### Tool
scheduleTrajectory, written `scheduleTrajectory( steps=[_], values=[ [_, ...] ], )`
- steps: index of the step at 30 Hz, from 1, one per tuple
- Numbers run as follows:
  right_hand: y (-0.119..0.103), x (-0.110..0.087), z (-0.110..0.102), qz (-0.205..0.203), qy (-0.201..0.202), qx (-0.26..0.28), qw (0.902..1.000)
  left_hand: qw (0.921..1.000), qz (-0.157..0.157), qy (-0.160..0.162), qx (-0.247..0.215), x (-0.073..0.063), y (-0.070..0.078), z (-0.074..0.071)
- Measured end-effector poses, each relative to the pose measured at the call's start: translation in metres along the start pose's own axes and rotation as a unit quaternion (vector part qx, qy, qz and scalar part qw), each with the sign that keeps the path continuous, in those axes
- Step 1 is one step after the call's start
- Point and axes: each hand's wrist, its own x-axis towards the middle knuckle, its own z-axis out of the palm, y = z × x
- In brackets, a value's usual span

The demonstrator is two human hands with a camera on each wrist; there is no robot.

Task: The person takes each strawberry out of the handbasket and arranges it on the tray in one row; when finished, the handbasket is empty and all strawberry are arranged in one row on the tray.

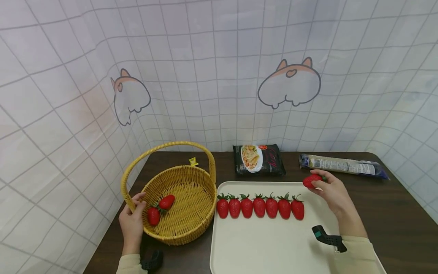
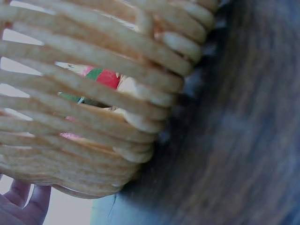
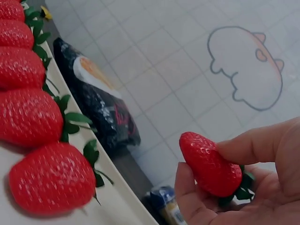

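Observation:
My right hand (image 1: 331, 190) pinches a red strawberry (image 1: 313, 180) between thumb and fingers, above the tray's far right part. In the right wrist view the strawberry (image 3: 211, 164) has its green leaves toward the palm. On the white tray (image 1: 260, 247), several strawberries (image 1: 259, 207) lie in a row, leaves pointing away from me. At the left, my left hand (image 1: 132, 222) grips the rim of a yellow woven basket (image 1: 191, 182) by the foot of its tall handle. Two strawberries (image 1: 167, 202) lie inside. In the left wrist view, the basket's weave (image 2: 93, 122) hides most of that hand.
Behind the tray lies a black food packet (image 1: 259, 160). A long wrapped package (image 1: 342, 166) rests at the back right of the dark table (image 1: 403, 217). A small yellow packet (image 1: 193, 161) sits behind the basket. A gridded curtain (image 1: 212, 95) surrounds the table.

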Motion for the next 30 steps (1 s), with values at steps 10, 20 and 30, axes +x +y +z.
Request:
scheduleTrajectory(
  steps=[10, 20, 30],
  values=[
    [0.017, -0.003, -0.026, -0.014, -0.013, -0.037, 0.9991, 0.9999, -0.016, -0.001, 0.003, 0.0, 0.001, 0.0],
    [0.027, -0.002, -0.029, 0.018, -0.069, -0.114, 0.991, 0.9998, -0.019, -0.002, 0.01, 0.0, 0.0, 0.0],
    [0.033, -0.005, -0.033, 0.059, -0.119, -0.207, 0.9692, 0.9998, -0.02, -0.003, 0.008, 0.001, 0.0, 0.001]
  ],
)
